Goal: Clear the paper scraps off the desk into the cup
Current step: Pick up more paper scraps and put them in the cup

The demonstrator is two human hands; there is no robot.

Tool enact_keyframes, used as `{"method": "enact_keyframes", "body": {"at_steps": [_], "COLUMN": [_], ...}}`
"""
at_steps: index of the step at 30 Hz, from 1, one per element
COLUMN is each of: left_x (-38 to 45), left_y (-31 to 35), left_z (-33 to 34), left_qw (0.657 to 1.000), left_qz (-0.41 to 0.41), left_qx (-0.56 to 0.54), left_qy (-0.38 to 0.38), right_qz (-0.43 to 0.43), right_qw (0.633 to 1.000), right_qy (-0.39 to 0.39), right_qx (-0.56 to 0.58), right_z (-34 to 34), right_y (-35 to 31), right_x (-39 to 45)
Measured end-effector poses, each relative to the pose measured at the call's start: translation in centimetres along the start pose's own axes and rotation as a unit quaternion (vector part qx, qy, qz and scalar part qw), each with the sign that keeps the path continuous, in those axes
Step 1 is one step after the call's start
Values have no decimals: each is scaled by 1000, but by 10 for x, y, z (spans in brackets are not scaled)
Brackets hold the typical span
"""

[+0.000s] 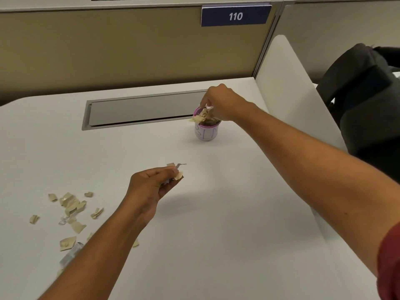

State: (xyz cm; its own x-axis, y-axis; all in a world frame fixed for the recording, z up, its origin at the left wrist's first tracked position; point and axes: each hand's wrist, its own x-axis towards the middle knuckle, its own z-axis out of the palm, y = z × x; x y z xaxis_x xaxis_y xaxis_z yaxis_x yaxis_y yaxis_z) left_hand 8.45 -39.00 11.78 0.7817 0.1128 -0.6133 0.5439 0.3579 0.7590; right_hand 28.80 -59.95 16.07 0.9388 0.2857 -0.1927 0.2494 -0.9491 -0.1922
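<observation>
A small white cup (206, 133) with a purple rim stands on the white desk (216, 213), stuffed with tan paper scraps that spill over its left edge. My right hand (223, 102) is right above the cup's mouth, fingers pinched on a scrap (208, 108). My left hand (151, 185) hovers over the middle of the desk, closed around a few tan and white scraps (178, 175) that stick out past the fingertips. Several loose tan scraps (71, 206) lie scattered on the desk at the left, partly hidden by my left forearm.
A grey cable-tray lid (142, 109) is set into the desk behind the cup. A beige partition with a blue "110" sign (235, 16) closes the back. A white divider (292, 87) stands at the right, with a dark bag (368, 100) beyond it.
</observation>
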Motion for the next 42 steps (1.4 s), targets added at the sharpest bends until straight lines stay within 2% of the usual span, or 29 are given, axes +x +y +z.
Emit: {"method": "enact_keyframes", "body": {"at_steps": [4, 14, 20, 24, 28, 31, 42], "left_x": [-1, 0, 2, 5, 8, 9, 10], "left_y": [-1, 3, 4, 5, 5, 4, 1], "left_z": [0, -5, -6, -3, 3, 8, 10], "left_qw": [1000, 1000, 1000, 1000, 1000, 1000, 999], "left_qz": [-2, -2, -3, -3, 0, 3, 5], "left_qx": [-5, -3, -9, -7, 2, 14, 36], "left_qy": [6, 16, 19, 17, 12, 11, 9], "right_qz": [33, 25, -12, -27, 3, 19, -9], "right_qw": [998, 998, 997, 997, 985, 985, 999], "right_qy": [36, -41, -75, -31, 60, 104, -36], "right_qx": [34, -40, 17, 71, 159, 137, -18], "right_z": [11, 42, 23, -6, -22, -13, 54], "right_y": [-10, -18, -4, 17, 33, 31, 0], "right_x": [2, 11, 14, 9, 7, 11, 19]}}
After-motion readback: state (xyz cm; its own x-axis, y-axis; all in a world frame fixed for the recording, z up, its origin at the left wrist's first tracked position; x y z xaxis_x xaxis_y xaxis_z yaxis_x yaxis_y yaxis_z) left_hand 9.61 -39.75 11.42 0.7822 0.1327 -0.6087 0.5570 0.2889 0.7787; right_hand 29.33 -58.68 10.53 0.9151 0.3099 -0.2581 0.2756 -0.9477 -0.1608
